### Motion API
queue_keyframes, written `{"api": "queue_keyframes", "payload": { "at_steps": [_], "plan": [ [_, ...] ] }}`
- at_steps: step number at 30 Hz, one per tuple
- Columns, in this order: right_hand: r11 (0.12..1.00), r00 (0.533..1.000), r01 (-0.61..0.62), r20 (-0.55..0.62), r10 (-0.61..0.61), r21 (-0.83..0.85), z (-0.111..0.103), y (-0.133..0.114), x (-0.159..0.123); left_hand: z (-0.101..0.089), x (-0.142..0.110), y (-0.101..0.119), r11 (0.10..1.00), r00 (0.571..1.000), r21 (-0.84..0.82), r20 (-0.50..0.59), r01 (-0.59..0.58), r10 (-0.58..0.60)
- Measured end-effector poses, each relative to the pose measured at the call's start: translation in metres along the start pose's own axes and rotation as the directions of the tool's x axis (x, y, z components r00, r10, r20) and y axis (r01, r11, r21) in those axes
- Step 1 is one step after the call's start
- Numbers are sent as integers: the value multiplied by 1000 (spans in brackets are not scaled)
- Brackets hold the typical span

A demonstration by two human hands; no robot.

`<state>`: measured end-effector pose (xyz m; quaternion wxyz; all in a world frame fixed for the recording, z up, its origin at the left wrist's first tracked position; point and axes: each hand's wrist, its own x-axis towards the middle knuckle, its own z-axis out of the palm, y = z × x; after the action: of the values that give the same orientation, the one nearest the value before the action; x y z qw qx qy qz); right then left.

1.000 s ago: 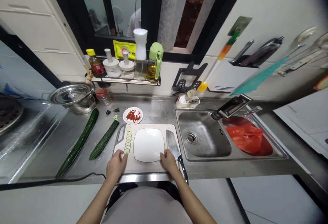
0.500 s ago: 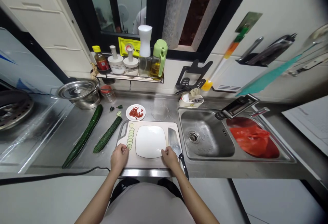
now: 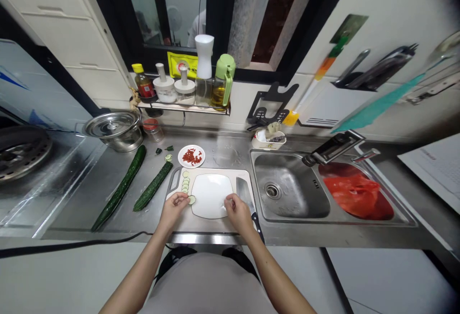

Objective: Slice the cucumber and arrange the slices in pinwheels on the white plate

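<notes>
My left hand [image 3: 174, 208] pinches a round cucumber slice [image 3: 191, 200] over the left rim of a white square plate [image 3: 212, 194]. The plate lies on a pale cutting board [image 3: 201, 227]. Beside it, a row of overlapping cucumber slices [image 3: 185, 183] runs along the board's left side. My right hand [image 3: 237, 211] is closed at the plate's right edge, thumb and finger together; whether anything is between them I cannot make out. A knife [image 3: 245, 194] with a black handle lies on the board's right side, its handle partly behind my right hand.
Left of the board lie a cut cucumber [image 3: 154, 187] and a whole cucumber [image 3: 120, 189]. A small plate of chopped red pieces [image 3: 181, 162] stands behind the board. A lidded steel pot [image 3: 127, 139] is at back left, a double sink [image 3: 293, 218] at right.
My left hand has lifted a cucumber slice from the near end of the row and moved it right to the plate's edge. My right hand has shifted slightly up along the plate.
</notes>
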<state>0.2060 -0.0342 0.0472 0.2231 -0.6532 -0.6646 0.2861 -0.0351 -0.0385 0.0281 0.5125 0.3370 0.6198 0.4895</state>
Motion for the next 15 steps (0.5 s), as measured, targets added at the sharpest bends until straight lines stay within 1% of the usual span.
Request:
{"api": "queue_keyframes", "payload": {
  "at_steps": [2,5,7,9,11,13,15],
  "plan": [
    [989,993,116,5,-117,93,-4,-18,7,7,-2,14,1000,998,-25,56,0,1],
    [940,956,284,21,-293,190,-9,-43,17,16,-5,29,999,991,-40,134,-22,28],
    [915,934,338,44,-355,219,-10,-55,22,20,-6,37,999,982,-30,184,-38,43],
    [897,920,366,52,-390,250,-8,-61,25,24,-7,42,998,972,-5,226,-66,65],
    [887,915,372,53,-400,274,-6,-63,27,26,-8,46,994,964,28,248,-104,94],
    [885,919,364,43,-392,290,-5,-62,29,29,-9,48,990,966,47,227,-134,120],
    [886,927,352,21,-375,301,-5,-61,30,30,-10,49,990,977,47,176,-132,122]
  ]
}}
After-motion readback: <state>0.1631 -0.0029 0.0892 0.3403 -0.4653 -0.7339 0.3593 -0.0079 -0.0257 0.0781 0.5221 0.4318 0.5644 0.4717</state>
